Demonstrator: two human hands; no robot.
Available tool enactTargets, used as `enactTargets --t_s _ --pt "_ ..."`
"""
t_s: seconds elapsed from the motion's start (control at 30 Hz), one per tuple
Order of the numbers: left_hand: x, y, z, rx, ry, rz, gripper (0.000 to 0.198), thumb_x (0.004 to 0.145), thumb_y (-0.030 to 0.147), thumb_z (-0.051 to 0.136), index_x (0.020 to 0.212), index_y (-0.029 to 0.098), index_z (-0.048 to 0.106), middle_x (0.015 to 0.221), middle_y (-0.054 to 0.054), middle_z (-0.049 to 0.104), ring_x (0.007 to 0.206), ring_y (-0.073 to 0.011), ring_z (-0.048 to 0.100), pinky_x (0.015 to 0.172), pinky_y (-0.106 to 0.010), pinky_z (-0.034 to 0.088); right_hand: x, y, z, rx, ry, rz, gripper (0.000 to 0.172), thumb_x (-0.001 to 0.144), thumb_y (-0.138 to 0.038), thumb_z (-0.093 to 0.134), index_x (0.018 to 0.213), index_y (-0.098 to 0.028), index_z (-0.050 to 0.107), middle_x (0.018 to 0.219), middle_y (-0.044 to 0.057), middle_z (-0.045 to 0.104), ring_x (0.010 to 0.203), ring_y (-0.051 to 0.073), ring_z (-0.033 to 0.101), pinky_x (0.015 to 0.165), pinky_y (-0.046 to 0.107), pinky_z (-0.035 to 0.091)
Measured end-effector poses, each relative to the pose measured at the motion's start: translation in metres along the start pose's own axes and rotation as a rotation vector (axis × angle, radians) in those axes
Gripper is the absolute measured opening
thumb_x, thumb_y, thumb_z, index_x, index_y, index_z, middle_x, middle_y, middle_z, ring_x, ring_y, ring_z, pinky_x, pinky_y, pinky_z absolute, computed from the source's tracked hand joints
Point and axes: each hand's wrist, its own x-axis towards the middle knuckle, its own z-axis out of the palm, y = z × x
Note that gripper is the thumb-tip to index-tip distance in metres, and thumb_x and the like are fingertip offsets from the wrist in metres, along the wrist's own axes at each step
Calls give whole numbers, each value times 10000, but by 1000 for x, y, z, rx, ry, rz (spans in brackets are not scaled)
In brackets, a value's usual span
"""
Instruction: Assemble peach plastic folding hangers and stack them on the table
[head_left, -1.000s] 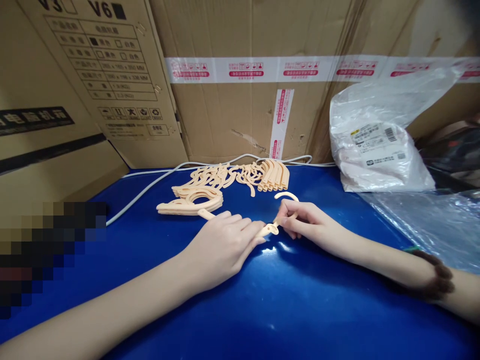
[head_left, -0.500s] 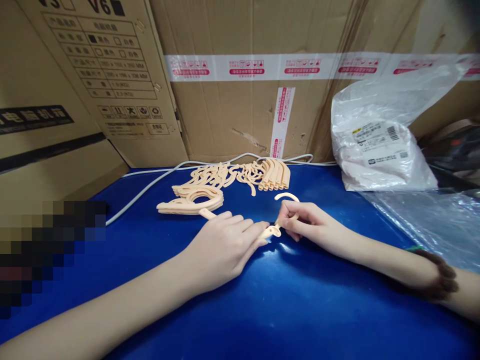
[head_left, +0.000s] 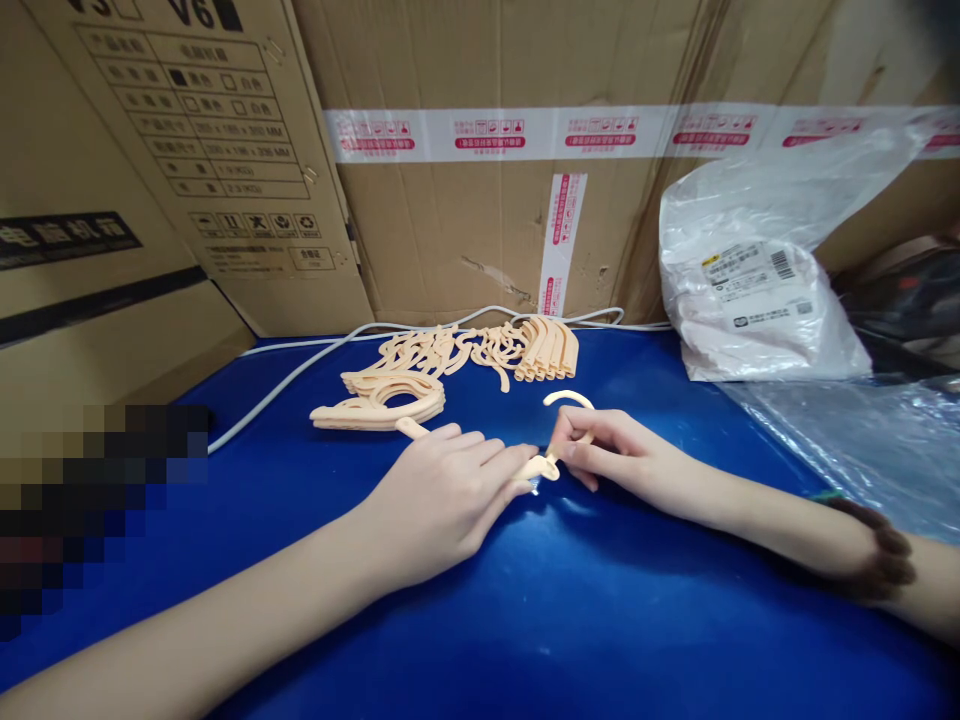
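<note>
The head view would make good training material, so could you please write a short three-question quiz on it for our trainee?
1. True or false: the left hand holds a cream-coloured piece whose end shows past the fingers.
2. Multiple choice: what does the right hand pinch? A) the white cable; B) a curved cream hook; C) a cardboard box.
3. In the picture, on which side of the stacked pieces does the white plastic bag stand?

Key: 1. True. 2. B. 3. The right side.
</note>
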Motion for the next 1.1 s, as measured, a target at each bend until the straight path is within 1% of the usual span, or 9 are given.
enactTargets --t_s 0.23,0.33,0.5,0.67,0.77,0.87,0.93,1.0,1.1 --pt "1 4 -5 -63 -44 -48 289 981 243 344 1012 157 619 830 -45 673 728 -202 615 639 -321 394 0 0 0 33 -1 -17 228 938 -280 454 729 -190 466 626 -45 486 586 101 417 570 250 298" --pt "2 6 -7 -90 -52 -77 290 985 240 337 1032 161 612 863 -54 680 757 -200 625 660 -315 419 0 2 0 39 10 -26 239 947 -306 455 739 -190 468 626 -45 487 585 101 418 574 249 307" --pt "3 8 -9 -108 -34 -150 261 980 254 366 1159 186 543 954 -49 696 808 -201 640 675 -306 444 1 2 2 25 41 -30 256 951 -388 469 801 -184 505 618 -51 480 582 97 432 575 239 325" --pt "2 12 -13 -283 -55 -279 172 948 256 424 1076 242 537 881 10 686 734 -162 642 592 -252 414 0 -6 0 -39 43 -21 254 946 -402 484 903 -173 585 633 -45 489 580 91 448 536 221 325" --pt "3 15 -14 -438 -96 -375 106 902 234 481 995 244 532 793 35 651 635 -137 605 512 -223 380 0 -12 -3 -73 -3 -46 244 943 -390 490 956 -177 610 671 -34 523 594 89 453 539 210 348" --pt "6 17 -15 -767 -165 -507 75 864 229 514 936 218 495 737 39 598 543 -102 565 435 -179 377 -1 -17 -6 -106 -51 -67 253 948 -388 480 1004 -176 606 708 -20 565 603 90 479 550 207 376" --pt "8 16 -15 -1027 -207 -592 119 835 234 545 913 208 459 750 37 573 539 -93 569 405 -155 403 -1 -19 -9 -120 -59 -86 266 945 -392 483 1066 -181 590 729 -14 578 614 94 496 558 208 395" --pt "10 14 -13 -1222 -211 -648 186 806 233 579 910 204 428 782 29 565 560 -95 579 389 -146 427 -1 -21 -13 -123 -47 -102 294 936 -389 501 1144 -189 556 746 -11 578 632 101 511 572 214 413" --pt "12 8 -8 -1374 -179 -657 244 785 226 611 924 200 412 776 23 572 565 -93 572 392 -151 455 1 -21 -21 -135 5 -122 329 921 -388 526 1193 -204 522 738 -20 561 630 105 516 577 225 423"
